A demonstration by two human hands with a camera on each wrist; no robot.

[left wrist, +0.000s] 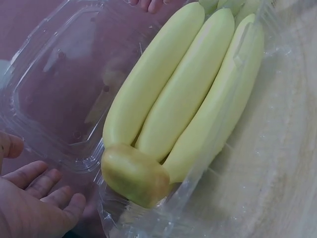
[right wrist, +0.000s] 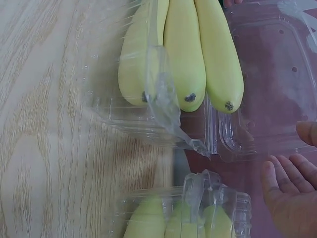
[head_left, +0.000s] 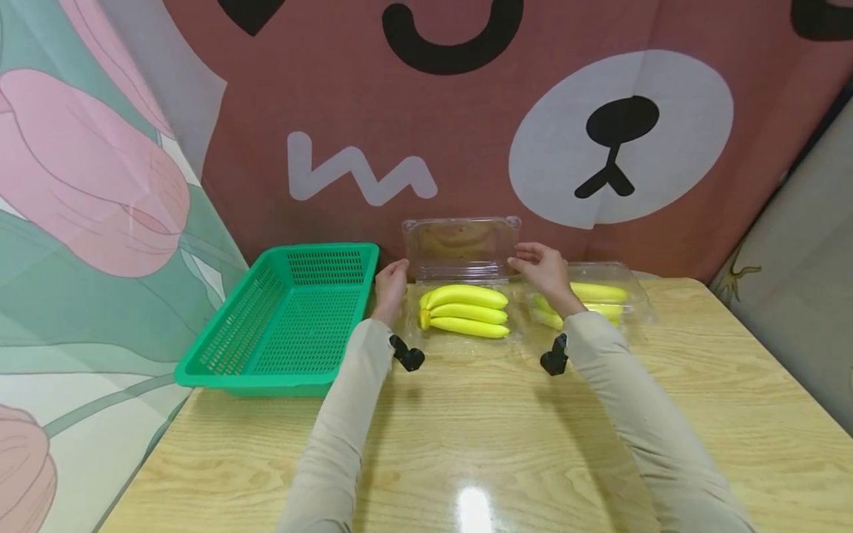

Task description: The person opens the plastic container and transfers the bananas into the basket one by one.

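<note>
A bunch of three yellow bananas (head_left: 466, 312) lies in the base of a clear plastic clamshell box (head_left: 460, 348). The box's lid (head_left: 462, 248) stands raised at the back, close to the wall cloth. Beside the lid's left edge is my left hand (head_left: 391, 287), its fingers (left wrist: 42, 181) loosely bent and nothing in them. My right hand (head_left: 543, 277) is at the lid's right edge; in the right wrist view its thumb and fingers (right wrist: 287, 173) are spread apart near the lid's rim.
To the left stands a green perforated basket (head_left: 280, 381) on the wooden table (head_left: 480, 444). A second clear box (head_left: 633, 277) with yellow bananas (head_left: 600, 291) inside sits at the right, partly behind my right hand. A printed cloth (head_left: 373, 96) hangs behind the table.
</note>
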